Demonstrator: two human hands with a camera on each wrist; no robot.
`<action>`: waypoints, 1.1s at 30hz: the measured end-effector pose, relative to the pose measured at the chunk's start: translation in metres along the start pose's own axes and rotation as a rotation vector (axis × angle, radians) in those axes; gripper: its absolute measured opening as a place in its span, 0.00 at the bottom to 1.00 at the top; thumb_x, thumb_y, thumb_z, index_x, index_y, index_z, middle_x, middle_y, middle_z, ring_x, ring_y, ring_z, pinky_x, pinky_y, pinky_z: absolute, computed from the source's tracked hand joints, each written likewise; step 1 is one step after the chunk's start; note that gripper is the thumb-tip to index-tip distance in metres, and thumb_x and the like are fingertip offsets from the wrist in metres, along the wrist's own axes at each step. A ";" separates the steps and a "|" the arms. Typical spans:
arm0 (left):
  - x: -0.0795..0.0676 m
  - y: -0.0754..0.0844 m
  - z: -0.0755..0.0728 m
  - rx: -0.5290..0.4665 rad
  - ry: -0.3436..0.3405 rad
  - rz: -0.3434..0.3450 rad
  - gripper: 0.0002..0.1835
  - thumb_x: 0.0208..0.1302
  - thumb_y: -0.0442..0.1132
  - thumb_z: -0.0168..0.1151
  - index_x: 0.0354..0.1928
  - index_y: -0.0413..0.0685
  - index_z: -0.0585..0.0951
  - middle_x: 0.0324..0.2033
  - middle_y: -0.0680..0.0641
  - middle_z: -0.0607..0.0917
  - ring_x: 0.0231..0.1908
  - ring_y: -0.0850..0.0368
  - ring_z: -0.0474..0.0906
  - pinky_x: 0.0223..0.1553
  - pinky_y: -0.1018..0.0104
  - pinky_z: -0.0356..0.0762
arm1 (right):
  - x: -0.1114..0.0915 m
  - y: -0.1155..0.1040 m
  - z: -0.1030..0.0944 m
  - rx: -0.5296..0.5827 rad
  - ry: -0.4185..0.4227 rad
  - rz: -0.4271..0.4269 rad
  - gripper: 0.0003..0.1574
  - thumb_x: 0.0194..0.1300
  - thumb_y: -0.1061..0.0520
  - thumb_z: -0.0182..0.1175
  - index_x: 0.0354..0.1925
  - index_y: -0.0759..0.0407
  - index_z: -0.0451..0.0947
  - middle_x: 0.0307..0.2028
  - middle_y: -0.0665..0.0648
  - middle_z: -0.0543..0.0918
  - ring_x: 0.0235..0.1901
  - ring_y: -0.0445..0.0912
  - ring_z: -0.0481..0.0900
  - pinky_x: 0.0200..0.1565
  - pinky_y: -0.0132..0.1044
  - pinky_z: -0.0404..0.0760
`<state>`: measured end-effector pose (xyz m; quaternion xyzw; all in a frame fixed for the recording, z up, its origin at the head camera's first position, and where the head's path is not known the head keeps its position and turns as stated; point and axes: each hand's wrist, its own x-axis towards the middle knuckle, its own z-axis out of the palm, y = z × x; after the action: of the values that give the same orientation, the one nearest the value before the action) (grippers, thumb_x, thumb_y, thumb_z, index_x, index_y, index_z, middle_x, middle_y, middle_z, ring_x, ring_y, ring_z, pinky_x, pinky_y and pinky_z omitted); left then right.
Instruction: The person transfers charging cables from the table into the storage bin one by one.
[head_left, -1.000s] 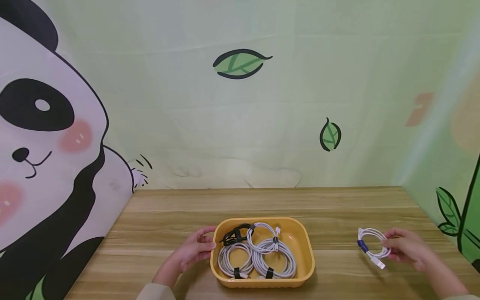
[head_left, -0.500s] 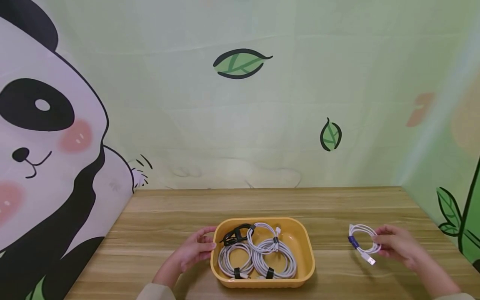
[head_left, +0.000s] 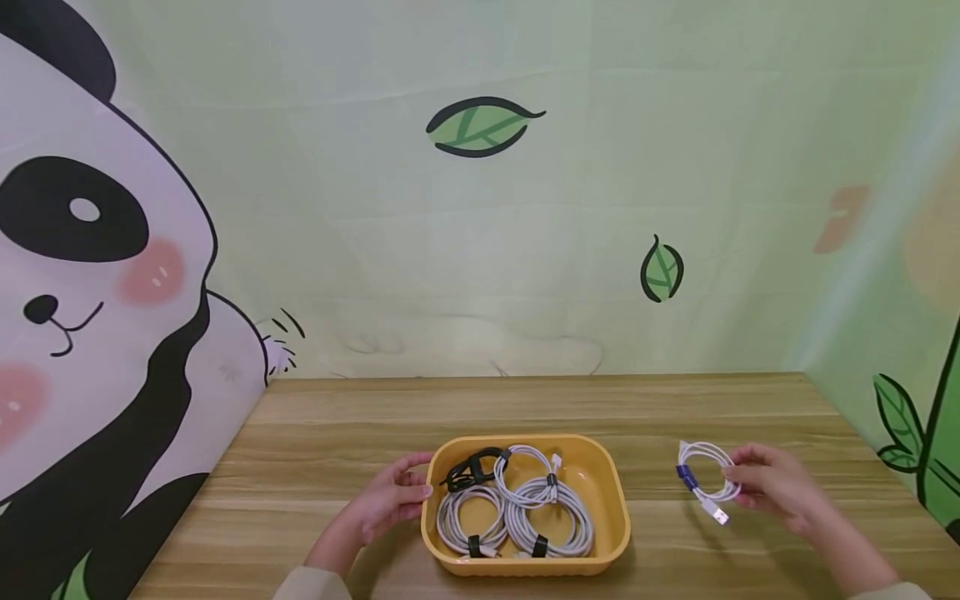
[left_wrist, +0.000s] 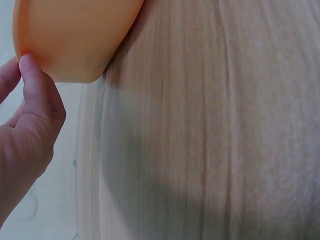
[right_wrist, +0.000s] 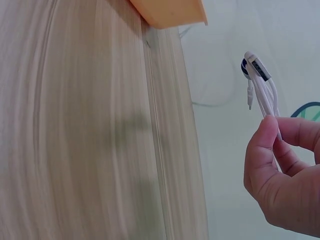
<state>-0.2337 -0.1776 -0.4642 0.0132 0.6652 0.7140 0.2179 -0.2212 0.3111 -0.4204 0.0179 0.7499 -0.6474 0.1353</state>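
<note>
A yellow plastic tray [head_left: 607, 550] stands on the table, seen from outside in both wrist views. In it lie coiled cables: a black one [head_left: 468, 473], a small white coil [head_left: 525, 500], and two larger grey-white coils, one left [head_left: 446, 533] and one right [head_left: 585, 529]. My left hand [head_left: 390, 500] is at the tray's left side, thumb and fingertips touching its outer wall near the rim. To the tray's right, my right hand [head_left: 780, 487] pinches a coiled white USB cable [head_left: 708, 447] between thumb and fingers, above the table. A blue strap [head_left: 686, 477] binds it; its USB plug hangs down.
The wood-grain table [head_left: 345, 417] ends at a pale green cloth backdrop [head_left: 360, 275] printed with leaves. A printed panda [head_left: 172, 333] covers the left side; a printed plant [head_left: 896, 417] shows on the right.
My right hand has moved left and slightly farther back, carrying the coiled USB cable nearer the tray. My left hand, the tray and the cables inside it have stayed put.
</note>
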 end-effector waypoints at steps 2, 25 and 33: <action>0.000 0.000 0.000 0.002 0.003 -0.001 0.30 0.56 0.28 0.55 0.61 0.38 0.57 0.34 0.48 0.70 0.33 0.61 0.72 0.34 0.70 0.76 | 0.001 -0.001 0.003 0.008 -0.001 -0.003 0.08 0.55 0.66 0.54 0.30 0.53 0.71 0.25 0.48 0.75 0.23 0.39 0.75 0.28 0.29 0.78; 0.002 -0.001 -0.001 0.002 0.007 -0.010 0.32 0.55 0.29 0.56 0.62 0.40 0.58 0.34 0.49 0.69 0.33 0.61 0.72 0.35 0.69 0.77 | 0.009 -0.009 0.039 0.017 -0.085 -0.027 0.06 0.55 0.66 0.54 0.34 0.58 0.70 0.25 0.49 0.75 0.23 0.39 0.74 0.27 0.29 0.77; 0.001 -0.001 0.000 0.013 0.014 -0.009 0.31 0.55 0.29 0.56 0.62 0.40 0.58 0.34 0.49 0.70 0.33 0.61 0.72 0.35 0.69 0.76 | 0.014 -0.013 0.052 0.004 -0.100 -0.014 0.08 0.55 0.65 0.54 0.36 0.63 0.68 0.26 0.51 0.74 0.24 0.40 0.74 0.27 0.29 0.77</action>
<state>-0.2348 -0.1775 -0.4656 0.0068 0.6716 0.7086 0.2163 -0.2278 0.2562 -0.4175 -0.0197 0.7408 -0.6501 0.1679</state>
